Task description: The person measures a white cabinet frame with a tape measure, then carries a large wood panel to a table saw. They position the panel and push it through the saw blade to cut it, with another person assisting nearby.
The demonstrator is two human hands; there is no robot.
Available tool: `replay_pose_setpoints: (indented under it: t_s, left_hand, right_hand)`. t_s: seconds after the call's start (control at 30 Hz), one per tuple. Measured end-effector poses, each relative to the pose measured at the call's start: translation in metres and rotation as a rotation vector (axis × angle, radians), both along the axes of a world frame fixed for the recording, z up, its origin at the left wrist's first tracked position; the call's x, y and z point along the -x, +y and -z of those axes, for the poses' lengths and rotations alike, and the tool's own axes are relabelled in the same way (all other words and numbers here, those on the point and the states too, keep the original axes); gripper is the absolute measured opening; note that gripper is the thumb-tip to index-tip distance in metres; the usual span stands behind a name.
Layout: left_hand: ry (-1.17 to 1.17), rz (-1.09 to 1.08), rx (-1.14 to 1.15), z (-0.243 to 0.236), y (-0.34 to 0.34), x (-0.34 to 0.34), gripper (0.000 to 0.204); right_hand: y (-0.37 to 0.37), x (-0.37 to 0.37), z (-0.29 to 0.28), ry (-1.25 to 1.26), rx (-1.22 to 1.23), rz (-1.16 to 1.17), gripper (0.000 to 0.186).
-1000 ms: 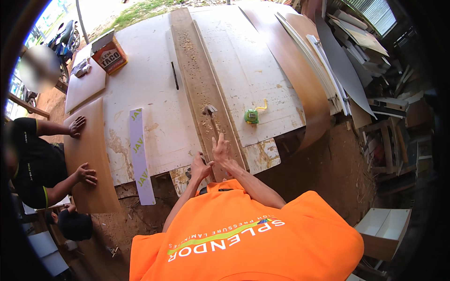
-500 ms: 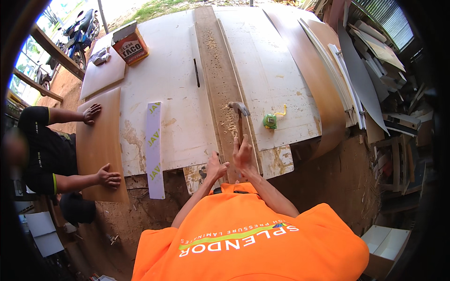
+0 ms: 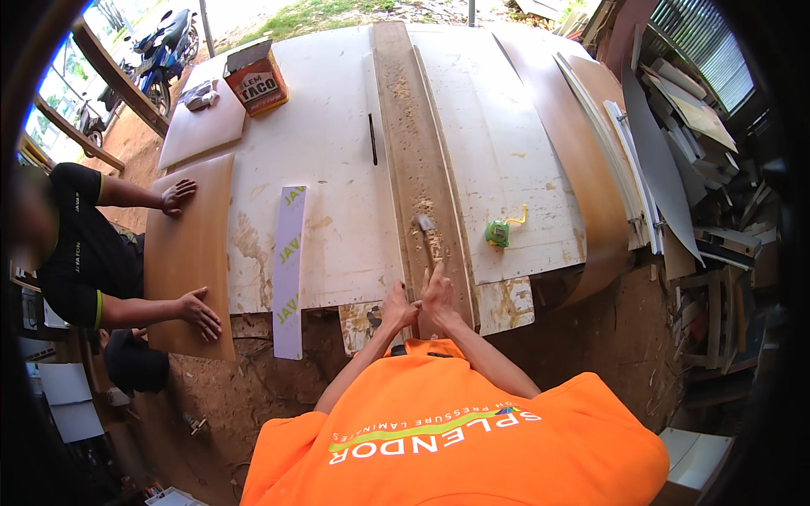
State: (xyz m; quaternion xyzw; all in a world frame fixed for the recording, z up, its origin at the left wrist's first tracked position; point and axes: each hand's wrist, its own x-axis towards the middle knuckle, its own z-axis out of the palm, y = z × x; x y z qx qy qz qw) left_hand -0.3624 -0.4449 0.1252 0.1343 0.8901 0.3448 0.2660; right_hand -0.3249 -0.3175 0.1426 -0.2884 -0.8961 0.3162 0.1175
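At the far left, a co-worker in a black shirt [image 3: 72,244] pressed both palms on a brown sheet [image 3: 187,261] along the table [image 3: 342,228]. Beyond it a white panel [image 3: 198,139] bore a crumpled bundle [image 3: 199,96], with an orange and white tin [image 3: 256,80] close by. A lilac strip [image 3: 288,274] stuck out past the near edge, and a thin black rod [image 3: 372,139] lay just left of the long brown plank [image 3: 412,152].

At the plank's near end, the left hand [image 3: 398,306] was curled by its left edge; whether it held anything could not be told. Beside it, the right hand [image 3: 438,293] was closed around the handle of a hammer [image 3: 423,224], whose head was over the plank among pale chips [image 3: 424,206]. To the right came a green tape measure [image 3: 497,234], a bent brown sheet [image 3: 557,160] and stacked panels [image 3: 612,139], hemming in that side.
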Motion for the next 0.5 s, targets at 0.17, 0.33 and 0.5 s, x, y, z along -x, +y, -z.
replay_pose_setpoints:
  t_s: [0.17, 0.33, 0.5]
  left_hand:
    - [-0.066, 0.009, -0.02, -0.007, -0.003, 0.005, 0.07]
    - [0.031, -0.205, -0.307, -0.009, -0.041, 0.021, 0.054]
    - [0.685, -0.696, 0.216, -0.004, -0.143, 0.061, 0.064]
  right_hand:
    - [0.018, 0.009, 0.008, -0.043, 0.105, -0.006, 0.038]
    - [0.037, -0.01, -0.026, 0.014, 0.199, 0.072, 0.041]
    - [0.079, -0.025, -0.048, 0.134, 0.14, 0.292, 0.03]
